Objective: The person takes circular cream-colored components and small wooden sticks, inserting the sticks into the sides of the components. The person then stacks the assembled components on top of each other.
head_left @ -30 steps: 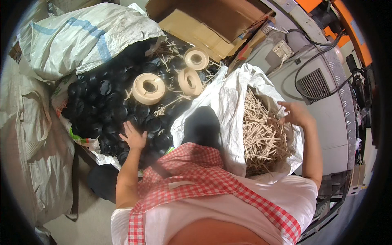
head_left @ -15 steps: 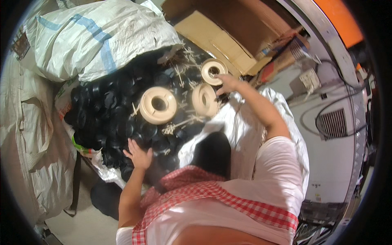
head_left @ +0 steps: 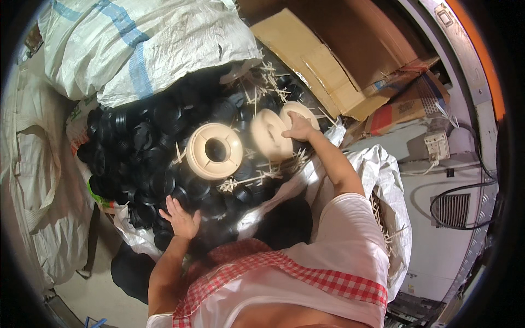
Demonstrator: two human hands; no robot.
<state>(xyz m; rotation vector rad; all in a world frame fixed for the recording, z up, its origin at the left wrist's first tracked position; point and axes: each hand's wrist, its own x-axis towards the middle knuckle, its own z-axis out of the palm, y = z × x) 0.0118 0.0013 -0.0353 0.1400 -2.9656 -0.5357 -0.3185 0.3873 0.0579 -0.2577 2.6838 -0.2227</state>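
Note:
Three cream plastic rings lie on a heap of black round plastic caps (head_left: 145, 136). The left-hand ring (head_left: 198, 152) lies flat with its centre hole up. Close together at the right are the middle ring (head_left: 280, 150), tilted and blurred, and the far-right ring (head_left: 298, 107). My right hand (head_left: 301, 129) is closed on the far-right ring, its thumb beside the middle one, and covers part of that ring. My left hand (head_left: 183, 220) is empty, fingers apart, over the near edge of the black caps.
A large white woven sack (head_left: 180, 49) lies over the heap's far side. Thin pale sticks (head_left: 254, 179) are scattered among the caps. An open cardboard box (head_left: 306, 54) stands at the far right, with a pale cabinet (head_left: 432, 240) and black cable nearer. Another pale sack (head_left: 44, 180) is at left.
My right hand has come closer to the middle ring, and the far-right ring has moved nearer with it. The middle ring has tilted. My left hand stays open, and the view has shifted slightly.

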